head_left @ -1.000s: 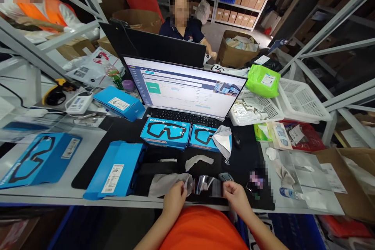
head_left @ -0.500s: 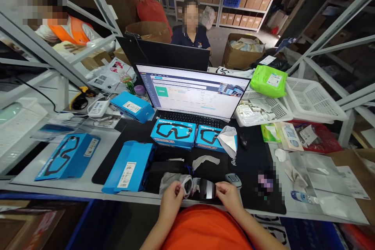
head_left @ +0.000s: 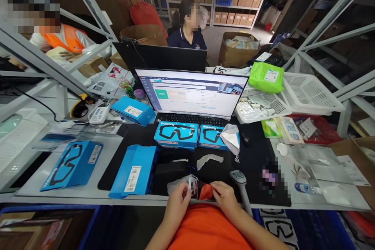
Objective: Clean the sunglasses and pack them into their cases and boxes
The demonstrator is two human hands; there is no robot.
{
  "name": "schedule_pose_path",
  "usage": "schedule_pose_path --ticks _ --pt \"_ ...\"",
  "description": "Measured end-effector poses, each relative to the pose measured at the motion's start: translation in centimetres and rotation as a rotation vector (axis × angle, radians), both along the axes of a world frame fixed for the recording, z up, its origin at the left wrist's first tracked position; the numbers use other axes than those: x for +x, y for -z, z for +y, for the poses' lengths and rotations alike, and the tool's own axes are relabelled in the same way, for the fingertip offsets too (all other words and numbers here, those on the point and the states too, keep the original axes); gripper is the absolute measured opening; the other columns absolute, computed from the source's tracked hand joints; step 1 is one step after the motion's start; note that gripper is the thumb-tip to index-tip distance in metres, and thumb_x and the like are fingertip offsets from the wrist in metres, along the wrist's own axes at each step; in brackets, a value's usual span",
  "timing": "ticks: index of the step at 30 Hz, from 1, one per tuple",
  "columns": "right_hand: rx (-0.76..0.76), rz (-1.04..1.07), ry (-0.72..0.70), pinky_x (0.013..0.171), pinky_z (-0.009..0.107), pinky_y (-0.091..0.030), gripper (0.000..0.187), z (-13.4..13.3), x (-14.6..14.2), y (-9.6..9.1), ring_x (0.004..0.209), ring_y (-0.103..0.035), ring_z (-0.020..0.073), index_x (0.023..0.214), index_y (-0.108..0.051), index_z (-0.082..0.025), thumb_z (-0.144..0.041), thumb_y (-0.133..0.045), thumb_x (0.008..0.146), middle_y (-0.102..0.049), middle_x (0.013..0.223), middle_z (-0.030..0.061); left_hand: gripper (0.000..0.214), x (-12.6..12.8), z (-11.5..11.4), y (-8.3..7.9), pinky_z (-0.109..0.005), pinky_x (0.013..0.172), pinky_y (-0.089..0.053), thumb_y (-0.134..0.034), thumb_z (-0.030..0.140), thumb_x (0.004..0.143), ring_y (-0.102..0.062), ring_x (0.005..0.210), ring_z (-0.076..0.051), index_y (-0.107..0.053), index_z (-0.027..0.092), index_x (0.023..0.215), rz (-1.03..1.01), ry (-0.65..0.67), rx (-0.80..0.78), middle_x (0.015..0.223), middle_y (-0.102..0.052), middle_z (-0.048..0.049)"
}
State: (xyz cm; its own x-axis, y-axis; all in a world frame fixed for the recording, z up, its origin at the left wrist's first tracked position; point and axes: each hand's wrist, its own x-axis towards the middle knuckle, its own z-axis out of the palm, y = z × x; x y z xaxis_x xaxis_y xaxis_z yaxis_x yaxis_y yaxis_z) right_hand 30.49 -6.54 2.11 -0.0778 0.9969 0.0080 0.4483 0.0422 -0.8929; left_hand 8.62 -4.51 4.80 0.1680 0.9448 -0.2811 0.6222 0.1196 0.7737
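Note:
Close to my body at the desk's front edge, both hands hold a pair of wraparound goggles (head_left: 202, 190) with a shiny lens that shows orange. My left hand (head_left: 178, 200) pinches the pale left end of it. Fingers of my right hand (head_left: 225, 198) are closed on the right end. A crumpled greyish-white pouch (head_left: 173, 184) lies just behind my left hand, partly hidden by it. Left of the hands is an opened blue box (head_left: 131, 164) with a white label. To the right, a grey barcode scanner (head_left: 238, 177) lies near my right hand.
Two blue goggle boxes (head_left: 176, 134) stand before the keyboard and monitor (head_left: 190, 91), a pale cloth (head_left: 231, 138) draped over the right one. Another blue box (head_left: 73, 166) sits at left. White baskets (head_left: 313, 93) are at right. Two people are beyond the desk.
The goggles have turned between my hands; the lens was dark and silvery and now shows orange. The view has shifted slightly. The person behind the monitor has turned their head sideways.

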Motion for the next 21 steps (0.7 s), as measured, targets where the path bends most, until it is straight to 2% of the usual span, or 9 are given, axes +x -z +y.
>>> schedule_pose_path --ticks 6,10,12,14,17,21 --pt "0.05 -0.016 -0.213 0.089 0.036 -0.057 0.028 1.3 0.0 -0.9 0.095 -0.072 0.0233 0.102 -0.076 -0.02 -0.019 -0.05 0.092 -0.077 0.101 0.0113 0.022 -1.6 0.5 0.2 -0.026 0.063 -0.041 -0.042 0.035 0.091 -0.054 0.067 -0.016 -0.048 0.023 0.074 -0.017 -0.035 0.001 0.07 -0.055 0.0002" --pt "0.022 -0.002 -0.315 0.091 0.032 -0.055 0.025 2.5 0.1 -2.1 0.097 -0.071 0.0217 0.1 -0.077 -0.022 -0.018 -0.055 0.088 -0.077 0.104 0.0084 0.025 -2.4 0.4 -0.1 -0.025 0.06 -0.042 -0.04 0.037 0.091 -0.053 0.064 -0.017 -0.046 0.023 0.072 -0.016 -0.049 -0.011 0.066 -0.053 0.0007" --pt "-0.021 -0.011 -0.284 0.085 0.029 -0.055 0.023 2.9 -0.6 -2.3 0.091 -0.072 0.0208 0.09 -0.078 -0.022 -0.015 -0.057 0.084 -0.078 0.095 0.0066 0.024 -2.4 0.3 -0.7 -0.025 0.061 -0.042 -0.041 0.037 0.091 -0.054 0.065 -0.017 -0.048 0.023 0.072 -0.015 -0.011 -0.019 0.068 -0.055 0.0" --pt "-0.084 -0.029 -0.196 0.071 0.026 -0.055 0.023 3.2 -1.6 -2.1 0.074 -0.071 0.0191 0.076 -0.077 -0.021 -0.011 -0.057 0.08 -0.076 0.077 0.0041 0.022 -2.1 0.0 -1.4 -0.025 0.061 -0.041 -0.042 0.035 0.09 -0.056 0.065 -0.017 -0.05 0.023 0.073 -0.005 0.033 -0.031 0.069 -0.057 -0.0005" --pt "-0.194 -0.044 -0.041 0.048 0.021 -0.045 0.025 3.3 -3.1 -1.3 0.05 -0.064 0.0165 0.061 -0.073 -0.018 -0.009 -0.055 0.076 -0.068 0.052 0.001 0.018 -1.6 -0.4 -2.3 -0.026 0.06 -0.04 -0.044 0.03 0.088 -0.057 0.066 -0.017 -0.052 0.023 0.074 0.027 0.078 -0.044 0.07 -0.06 -0.001" --pt "-0.274 -0.044 0.07 0.043 0.021 -0.04 0.023 3.0 -4.0 -1.1 0.046 -0.062 0.0171 0.058 -0.07 -0.016 -0.01 -0.056 0.075 -0.066 0.049 0.0011 0.012 -1.2 -0.7 -3.1 -0.028 0.062 -0.039 -0.047 0.026 0.085 -0.058 0.07 -0.019 -0.052 0.024 0.074 0.071 0.098 -0.036 0.074 -0.061 -0.0024"
